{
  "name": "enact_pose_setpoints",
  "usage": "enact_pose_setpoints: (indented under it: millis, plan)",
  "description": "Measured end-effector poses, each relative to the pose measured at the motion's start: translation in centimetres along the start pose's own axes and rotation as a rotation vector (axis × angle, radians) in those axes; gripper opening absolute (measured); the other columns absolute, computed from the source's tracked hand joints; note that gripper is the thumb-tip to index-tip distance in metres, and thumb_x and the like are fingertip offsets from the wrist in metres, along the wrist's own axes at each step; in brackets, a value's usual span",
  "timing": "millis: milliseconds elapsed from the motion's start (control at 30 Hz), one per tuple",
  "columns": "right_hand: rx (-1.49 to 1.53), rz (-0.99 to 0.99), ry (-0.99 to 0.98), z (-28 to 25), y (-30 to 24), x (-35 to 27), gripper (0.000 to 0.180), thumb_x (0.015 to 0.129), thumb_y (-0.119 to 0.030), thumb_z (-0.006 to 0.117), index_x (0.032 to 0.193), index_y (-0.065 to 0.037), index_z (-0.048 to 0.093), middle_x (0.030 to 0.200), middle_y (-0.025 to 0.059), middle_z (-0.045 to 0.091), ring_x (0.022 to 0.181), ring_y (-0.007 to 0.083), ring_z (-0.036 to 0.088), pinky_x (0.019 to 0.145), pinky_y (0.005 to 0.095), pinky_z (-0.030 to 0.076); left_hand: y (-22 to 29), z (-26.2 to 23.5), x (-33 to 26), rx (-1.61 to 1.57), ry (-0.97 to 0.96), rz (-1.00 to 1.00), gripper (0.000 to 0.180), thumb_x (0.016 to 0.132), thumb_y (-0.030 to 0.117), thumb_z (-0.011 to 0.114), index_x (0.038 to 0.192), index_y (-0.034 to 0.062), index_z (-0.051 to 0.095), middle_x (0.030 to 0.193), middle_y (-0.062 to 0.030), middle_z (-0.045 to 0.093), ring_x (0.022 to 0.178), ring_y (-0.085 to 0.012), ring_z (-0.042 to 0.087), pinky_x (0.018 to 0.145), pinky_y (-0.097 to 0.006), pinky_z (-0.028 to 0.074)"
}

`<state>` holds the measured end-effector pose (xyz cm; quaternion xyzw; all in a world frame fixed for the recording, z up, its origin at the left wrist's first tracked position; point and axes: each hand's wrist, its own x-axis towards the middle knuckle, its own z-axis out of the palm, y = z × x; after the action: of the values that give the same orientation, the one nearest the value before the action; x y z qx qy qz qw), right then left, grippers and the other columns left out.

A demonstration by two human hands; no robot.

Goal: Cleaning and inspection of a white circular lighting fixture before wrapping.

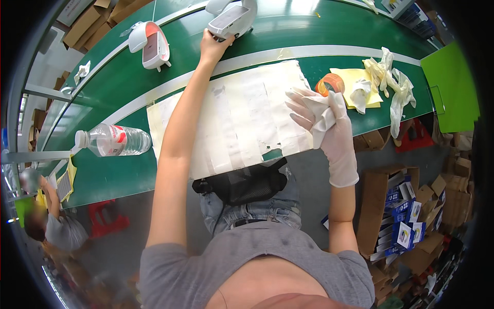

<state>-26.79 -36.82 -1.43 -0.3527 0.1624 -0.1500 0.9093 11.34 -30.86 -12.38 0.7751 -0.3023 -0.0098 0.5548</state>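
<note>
My bare left hand reaches out to the far belt and grips the near edge of a white rounded device with a grey panel. Over the right part of the pale, tape-covered mat, my right hand wears a thin white glove. A crumpled white cloth is pinched between its thumb and palm, with the other fingers spread to the left. Beyond that hand an orange tape roll stands by a yellow cloth.
A similar white device with a pinkish inside sits at the far left. A clear water bottle lies left of the mat. Loose gloves hang over the right table edge. Cartons stand below right. Another person is at left.
</note>
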Motion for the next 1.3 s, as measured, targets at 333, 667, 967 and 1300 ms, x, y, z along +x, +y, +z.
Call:
enact_pose_setpoints:
  millis: [333,667,967,1300]
  plan:
    - [-0.039,-0.094,0.004,-0.7,1.8,-1.4,0.058,0.102,-0.033,0.041,0.135,0.015,0.04,0.135,0.0322,0.049,0.124,0.0422,0.053,0.106,0.0469,0.043,6.2,-5.4,-11.0,0.475,0.304,0.361,0.062,0.073,0.025,0.082,0.117,-0.0023,0.048,0.118,-0.021,0.049,0.114,-0.0346,0.047,0.096,-0.04,0.039]
    - [-0.146,-0.138,0.052,1.1,4.6,-1.5,0.051,0.102,-0.027,0.036,0.124,0.016,0.052,0.124,0.0322,0.057,0.119,0.0399,0.057,0.105,0.0433,0.044,0.7,-6.5,-4.9,0.091,0.615,-0.144,0.087,0.071,0.035,0.084,0.131,-0.0032,0.034,0.13,-0.0222,0.039,0.118,-0.0368,0.049,0.096,-0.046,0.045]
    - [-0.21,-0.188,0.189,0.6,4.9,-3.1,0.052,0.101,-0.03,0.041,0.125,0.015,0.053,0.123,0.0301,0.059,0.117,0.0386,0.059,0.104,0.0429,0.045,3.9,-8.1,-8.6,-0.224,0.261,-0.061,0.049,0.08,0.017,0.079,0.118,-0.0034,0.055,0.109,-0.0107,0.066,0.095,-0.0138,0.063,0.08,-0.026,0.051]
    - [-0.57,-0.646,0.253,4.9,3.2,-0.7,0.043,0.102,-0.026,0.045,0.121,0.011,0.056,0.128,0.0176,0.06,0.11,0.0285,0.063,0.105,0.0383,0.043,12.4,-11.7,-27.6,-0.435,-0.255,-0.057,0.061,0.072,0.001,0.08,0.127,-0.002,0.053,0.113,-0.0092,0.061,0.109,-0.0164,0.06,0.099,-0.034,0.049]
